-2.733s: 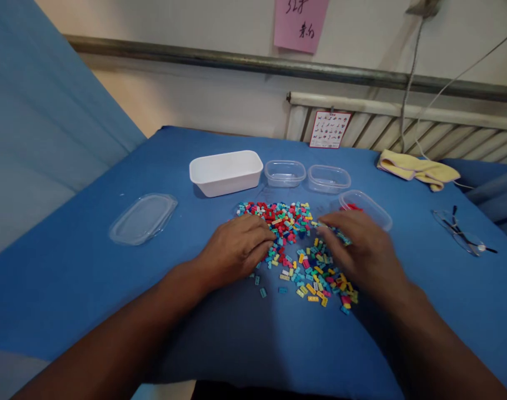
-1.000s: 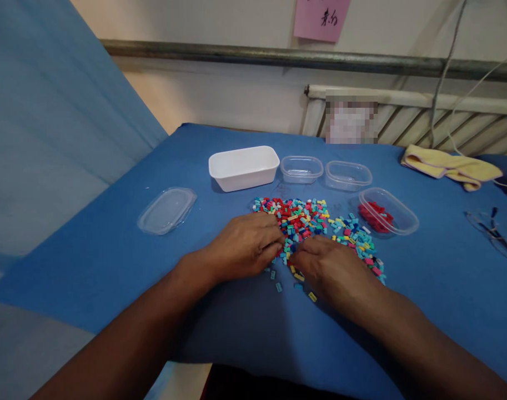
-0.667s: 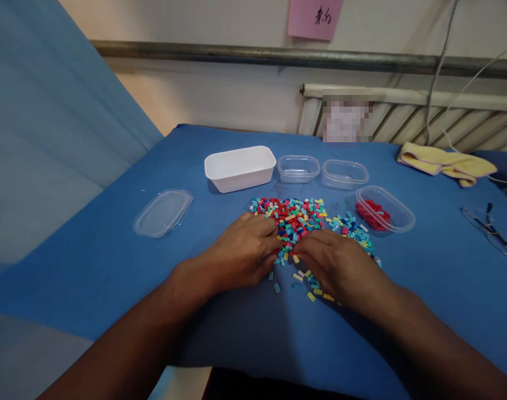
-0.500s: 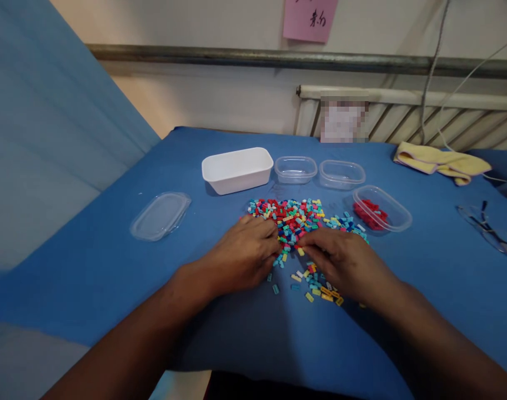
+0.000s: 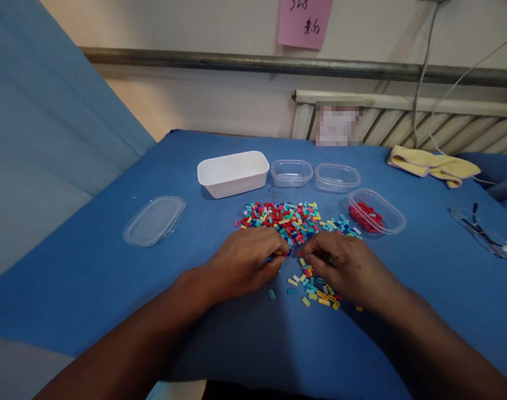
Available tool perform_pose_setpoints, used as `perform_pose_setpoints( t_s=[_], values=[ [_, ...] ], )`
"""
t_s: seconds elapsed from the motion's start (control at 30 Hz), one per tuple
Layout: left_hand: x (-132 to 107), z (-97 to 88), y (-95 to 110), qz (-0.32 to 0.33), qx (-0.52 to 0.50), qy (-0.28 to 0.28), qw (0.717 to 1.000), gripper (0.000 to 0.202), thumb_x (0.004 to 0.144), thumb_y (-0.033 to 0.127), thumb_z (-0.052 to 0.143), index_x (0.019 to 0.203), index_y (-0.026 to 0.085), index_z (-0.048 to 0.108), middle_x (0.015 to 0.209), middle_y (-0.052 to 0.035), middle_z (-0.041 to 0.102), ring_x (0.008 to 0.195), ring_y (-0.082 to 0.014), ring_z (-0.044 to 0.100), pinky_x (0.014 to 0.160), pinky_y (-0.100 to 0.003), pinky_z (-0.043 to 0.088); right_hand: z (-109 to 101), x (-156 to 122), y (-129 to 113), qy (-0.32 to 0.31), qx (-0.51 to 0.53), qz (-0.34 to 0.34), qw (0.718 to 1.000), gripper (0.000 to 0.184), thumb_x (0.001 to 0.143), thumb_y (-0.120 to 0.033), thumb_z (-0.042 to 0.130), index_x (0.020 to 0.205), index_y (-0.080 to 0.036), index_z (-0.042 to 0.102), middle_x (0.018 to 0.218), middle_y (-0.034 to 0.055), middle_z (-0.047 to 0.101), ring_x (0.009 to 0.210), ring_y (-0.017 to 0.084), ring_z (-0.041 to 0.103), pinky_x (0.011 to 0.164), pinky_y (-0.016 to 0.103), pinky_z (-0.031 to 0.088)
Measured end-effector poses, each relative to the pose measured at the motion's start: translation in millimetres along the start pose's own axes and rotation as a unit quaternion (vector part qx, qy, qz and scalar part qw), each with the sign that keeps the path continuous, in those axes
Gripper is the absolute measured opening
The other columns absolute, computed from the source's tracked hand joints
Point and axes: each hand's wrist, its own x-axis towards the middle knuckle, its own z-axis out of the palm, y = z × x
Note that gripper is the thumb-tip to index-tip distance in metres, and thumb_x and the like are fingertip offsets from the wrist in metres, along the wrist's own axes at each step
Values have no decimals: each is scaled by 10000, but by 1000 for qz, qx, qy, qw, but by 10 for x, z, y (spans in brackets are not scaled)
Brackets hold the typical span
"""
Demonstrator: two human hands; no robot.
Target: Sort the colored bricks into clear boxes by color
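Note:
A heap of small coloured bricks [image 5: 292, 219], red, teal, yellow and blue, lies on the blue tablecloth [image 5: 111, 266]. My left hand [image 5: 245, 261] rests palm down at the heap's near edge, fingers curled and pinched on bricks under its tips. My right hand [image 5: 342, 266] lies beside it over more loose bricks [image 5: 314, 289], its fingers curled and pinching among them. What either pinch holds is too small to name. A clear tub [image 5: 382, 208] at the right holds red bricks [image 5: 365, 215].
Behind the heap stand a white rectangular tub [image 5: 233, 173] and two clear tubs [image 5: 291, 172] [image 5: 337, 176]. A clear lid [image 5: 154, 220] lies at the left. Glasses [image 5: 482, 236] and a yellow cloth [image 5: 432, 165] are at the right. A radiator [image 5: 403, 125] runs along the wall.
Both hands have drawn a little nearer to me along the heap's front edge. My right hand has slid back, uncovering several loose bricks beside it.

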Motion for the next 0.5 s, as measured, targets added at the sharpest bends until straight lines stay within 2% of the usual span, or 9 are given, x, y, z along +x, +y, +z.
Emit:
perform_pose_setpoints(
  t_s=[0.1,0.2,0.3,0.5],
  values=[
    [-14,53,-12,-8,6,-6,1000,235,1067,200,568,1274,189,678,1136,-83,756,1015,-194,707,871,-322,553,24,-14,-3,11,10,-23,1000,173,997,-119,609,1066,-227,724,886,8,770,799,168,719,740,289,517],
    [-11,70,-16,-7,-18,9,1000,212,1085,194,557,1230,187,710,1096,-78,741,993,-178,701,855,-301,565,30,-24,15,33,25,-61,997,252,1014,-119,588,1191,-227,733,1003,42,786,910,187,731,825,320,549],
    [15,65,-3,0,-65,36,997,161,1093,187,560,1145,176,712,1049,-70,732,987,-169,697,862,-293,570,26,-28,20,26,47,-51,997,239,1021,-130,579,1163,-234,739,1003,40,769,923,185,722,825,322,551],
    [33,93,33,2,-112,52,992,104,1085,216,617,1131,195,708,1060,-61,767,978,-169,717,883,-308,572,56,-16,-55,10,100,-6,995,168,1026,-184,602,1072,-250,749,949,17,753,868,169,701,776,302,528]
  ],
)
